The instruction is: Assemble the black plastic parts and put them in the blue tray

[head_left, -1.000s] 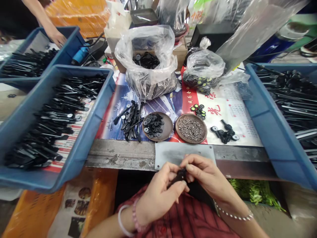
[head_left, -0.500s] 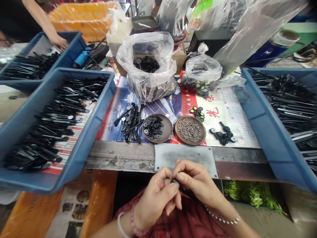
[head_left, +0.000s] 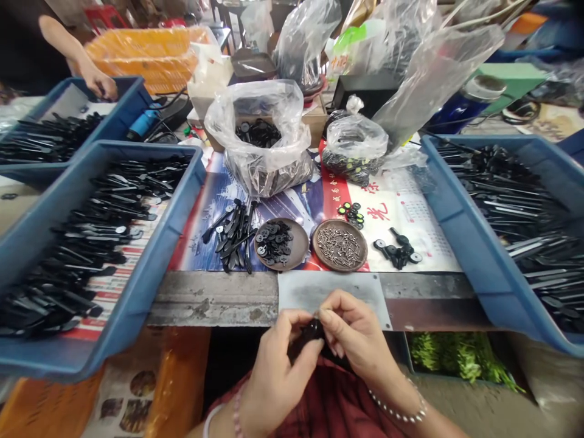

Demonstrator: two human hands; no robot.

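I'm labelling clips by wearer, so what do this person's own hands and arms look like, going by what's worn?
Both hands are bare of gloves. The left hand has a pink beaded bracelet and a whitish bangle at the wrist; the right hand has a bracelet of pale, shiny beads. No sleeve shows on either visible forearm.

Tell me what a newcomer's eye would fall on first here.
Probably the large open plastic bag in the middle of the table, between a long blue tub at left and another blue tub at right, both heaped with black parts. Next, perhaps, the left hand and right hand low in the view, their fingers around a small dark piece.
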